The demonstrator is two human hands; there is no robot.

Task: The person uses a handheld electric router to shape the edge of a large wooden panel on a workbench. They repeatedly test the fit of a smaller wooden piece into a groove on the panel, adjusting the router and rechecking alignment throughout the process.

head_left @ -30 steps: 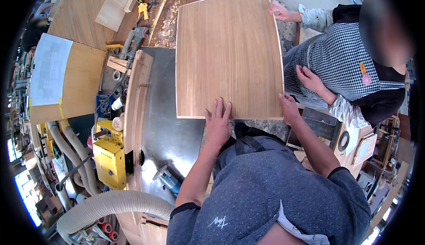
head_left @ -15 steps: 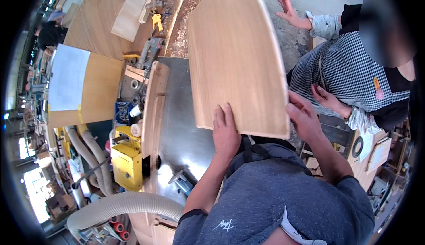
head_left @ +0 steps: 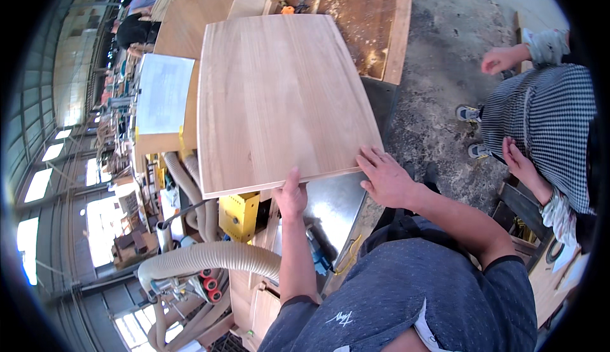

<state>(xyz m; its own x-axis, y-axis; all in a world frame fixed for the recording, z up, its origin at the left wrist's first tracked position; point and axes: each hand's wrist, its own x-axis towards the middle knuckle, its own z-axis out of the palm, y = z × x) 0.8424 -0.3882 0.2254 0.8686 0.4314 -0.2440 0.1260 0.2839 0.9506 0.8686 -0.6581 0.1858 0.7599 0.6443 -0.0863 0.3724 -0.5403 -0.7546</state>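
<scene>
1. I see the left hand (head_left: 291,196) at the near edge of a large pale wooden panel (head_left: 279,98), fingers curled under and thumb side up against the edge: it grips the panel there.
2. The right hand (head_left: 389,179) lies at the panel's near right corner, fingers spread and flat on its top face, pressing more than clasping.
3. The panel is held roughly level, raised above the steel machine table (head_left: 330,206), whose shiny top shows just below the near edge. I cannot tell whether the far edge rests on anything.
4. Beneath and to the left stand a yellow machine housing (head_left: 238,215) and a ribbed dust hose (head_left: 210,260) curving away toward the lower left.
5. Beyond the panel lies another wide board (head_left: 362,21) strewn with sawdust, and to the left a bench carrying a white sheet (head_left: 164,94).
6. A second person in a checked garment (head_left: 546,129) stands to the right on the concrete floor (head_left: 445,66), hands free, well apart from the panel.
7. My judgement: the panel is picked up and under control in both hands, but not set down; placing it flat on a surface remains.
</scene>
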